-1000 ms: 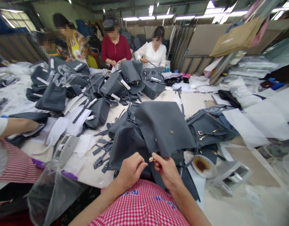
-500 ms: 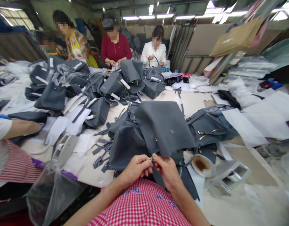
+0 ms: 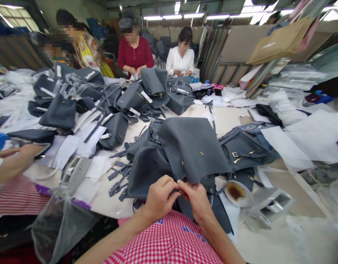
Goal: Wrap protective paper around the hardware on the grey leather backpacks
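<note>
Right in front of me, a dark blue-grey leather backpack point(image 3: 193, 146) lies with its broad flap toward me; the flap carries a small gold fitting point(image 3: 202, 154). At the flap's near edge, my left hand point(image 3: 161, 194) is closed, thumb and fingers pinched. My right hand point(image 3: 195, 196) is pinched too, its fingertips meeting those of the left. The small gold metal fitting between them is now mostly covered by the fingers. Below the hands hangs a dark leather strap or panel point(image 3: 221, 212).
Leather tabs with buckles point(image 3: 119, 187) lie left of the bag. On the right are another backpack point(image 3: 240, 150), a dish of brown liquid point(image 3: 238, 193) and a tape dispenser point(image 3: 270, 207). More bags point(image 3: 58, 112) pile up at far left. A co-worker's hand point(image 3: 22, 159) works at left; others stand across.
My left hand has turned and risen slightly, its fingers now covering the gold fitting. The co-worker's hand at left has come further into view. The person in white has lowered a bag handle.
</note>
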Demonstrator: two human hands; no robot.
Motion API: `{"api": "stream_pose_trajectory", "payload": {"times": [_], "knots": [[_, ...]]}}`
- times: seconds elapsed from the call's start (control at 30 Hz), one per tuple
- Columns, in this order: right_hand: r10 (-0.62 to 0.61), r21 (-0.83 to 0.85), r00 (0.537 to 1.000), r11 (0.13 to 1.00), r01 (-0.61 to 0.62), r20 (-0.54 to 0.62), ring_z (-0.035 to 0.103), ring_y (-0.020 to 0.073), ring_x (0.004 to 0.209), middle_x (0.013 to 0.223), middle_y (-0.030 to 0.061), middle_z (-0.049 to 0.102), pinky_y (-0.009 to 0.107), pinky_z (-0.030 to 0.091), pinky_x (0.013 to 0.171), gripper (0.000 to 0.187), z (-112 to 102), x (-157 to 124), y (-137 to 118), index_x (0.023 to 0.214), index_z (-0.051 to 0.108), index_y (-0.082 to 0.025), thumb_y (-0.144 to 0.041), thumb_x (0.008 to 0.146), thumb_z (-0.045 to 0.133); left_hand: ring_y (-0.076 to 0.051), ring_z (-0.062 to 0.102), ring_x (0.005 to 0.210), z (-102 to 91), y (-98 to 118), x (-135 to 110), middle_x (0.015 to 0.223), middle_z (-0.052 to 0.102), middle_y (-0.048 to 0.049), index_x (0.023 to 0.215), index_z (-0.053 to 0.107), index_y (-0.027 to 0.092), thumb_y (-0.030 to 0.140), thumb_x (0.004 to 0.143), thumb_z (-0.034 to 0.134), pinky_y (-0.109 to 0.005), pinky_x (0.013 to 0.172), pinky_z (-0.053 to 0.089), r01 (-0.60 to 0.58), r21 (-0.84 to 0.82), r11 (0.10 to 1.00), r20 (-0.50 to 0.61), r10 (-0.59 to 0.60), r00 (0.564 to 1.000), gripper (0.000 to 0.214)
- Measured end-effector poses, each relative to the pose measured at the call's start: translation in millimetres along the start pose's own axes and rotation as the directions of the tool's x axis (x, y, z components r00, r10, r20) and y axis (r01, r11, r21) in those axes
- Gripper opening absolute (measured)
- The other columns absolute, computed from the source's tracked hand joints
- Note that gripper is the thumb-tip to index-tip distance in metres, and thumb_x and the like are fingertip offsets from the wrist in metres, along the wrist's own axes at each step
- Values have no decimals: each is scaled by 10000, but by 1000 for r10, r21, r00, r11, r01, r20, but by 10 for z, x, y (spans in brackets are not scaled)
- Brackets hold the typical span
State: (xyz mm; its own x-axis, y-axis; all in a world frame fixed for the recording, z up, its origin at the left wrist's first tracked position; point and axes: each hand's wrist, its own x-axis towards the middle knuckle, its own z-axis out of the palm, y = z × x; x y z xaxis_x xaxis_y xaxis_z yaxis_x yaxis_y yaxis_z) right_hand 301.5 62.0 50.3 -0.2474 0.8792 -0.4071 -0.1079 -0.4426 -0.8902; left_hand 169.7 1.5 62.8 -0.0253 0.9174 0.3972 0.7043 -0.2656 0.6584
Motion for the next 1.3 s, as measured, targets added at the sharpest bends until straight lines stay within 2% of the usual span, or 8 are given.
{"api": "stream_pose_trajectory", "payload": {"times": [0.33,0.57,0.73,0.83,0.97,1.03,1.13,1.3], "knots": [[-45,-81,999,996,44,-2,403,93,457,466,-13,548,251,297,461,417,-8,-2,-5,503,587,-159,-502,585,809,-160,536,717,116,-73,8,769,557,-20,765,538,184,158,933,447,-262,630,436,-53,246,968,76,35,996,193],[-21,-18,1000,1000,21,6,455,106,466,481,-15,562,240,301,450,402,21,-9,3,571,605,-158,-488,549,833,-134,522,696,54,-88,21,770,533,1,760,479,198,152,929,418,-249,645,431,158,-2,987,176,-155,972,185],[-9,-2,999,1000,9,-37,398,87,429,432,-40,508,242,286,434,435,50,-2,-5,500,533,-182,-494,525,834,-164,500,747,92,-82,40,777,527,-11,756,504,196,162,893,452,-280,681,406,104,38,994,208,-110,972,150],[-58,-12,997,998,57,-48,470,111,470,465,-38,535,247,337,462,402,54,5,-19,564,577,-177,-484,536,834,-140,470,689,68,-119,112,719,491,12,715,471,191,207,886,460,-256,650,386,297,-180,938,196,-262,945,172],[-83,3,996,997,83,-17,477,113,468,452,-58,504,261,388,492,415,35,9,-8,558,559,-187,-476,509,853,-106,392,549,26,-164,173,605,407,57,705,433,196,267,879,464,-223,539,351,529,-378,760,388,-389,836,191],[-77,3,997,997,77,-26,484,117,474,461,-46,525,263,389,492,415,29,13,10,558,567,-183,-480,513,853,-111,415,569,34,-155,153,630,431,47,707,436,196,244,891,448,-227,554,368,479,-300,825,356,-369,859,191],[-77,0,996,997,77,-50,456,108,460,453,-38,529,257,359,469,406,38,26,37,527,564,-181,-478,539,842,-154,493,710,83,-127,72,753,517,-5,758,494,192,164,915,410,-266,646,411,166,34,985,213,-170,962,180],[-5,66,997,998,11,-82,462,109,452,452,-28,543,252,350,450,373,55,47,81,501,576,-175,-420,513,858,-182,501,710,164,-198,-50,763,538,-27,828,537,190,122,934,375,-286,628,420,-205,355,912,243,122,962,205]]}}
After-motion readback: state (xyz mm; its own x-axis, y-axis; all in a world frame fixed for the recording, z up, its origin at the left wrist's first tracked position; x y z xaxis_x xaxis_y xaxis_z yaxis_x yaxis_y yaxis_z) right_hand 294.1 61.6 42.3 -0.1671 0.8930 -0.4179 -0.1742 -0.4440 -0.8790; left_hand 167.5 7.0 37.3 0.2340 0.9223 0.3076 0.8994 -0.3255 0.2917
